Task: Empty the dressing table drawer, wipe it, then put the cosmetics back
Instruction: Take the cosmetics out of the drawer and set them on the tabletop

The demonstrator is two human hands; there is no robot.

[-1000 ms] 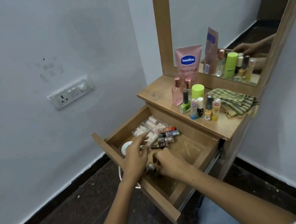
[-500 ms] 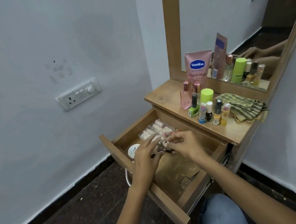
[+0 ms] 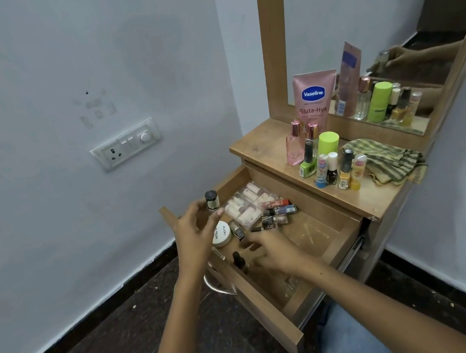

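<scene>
Single head cam, looking fwd and down, close over open drawer (image 3: 278, 315), mirror (image 3: 385, 30) upper right.

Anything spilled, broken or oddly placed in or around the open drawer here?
Nothing spilled or broken. One oddity: a small dark-capped jar stands at the drawer wall's top edge by the left hand, while small bottles lie on their sides inside.

Right hand (image 3: 271, 251) motion-blurred, grip unclear; left hand (image 3: 194, 231) hides part of white jar (image 3: 222, 233); small bottle labels unreadable.
</scene>
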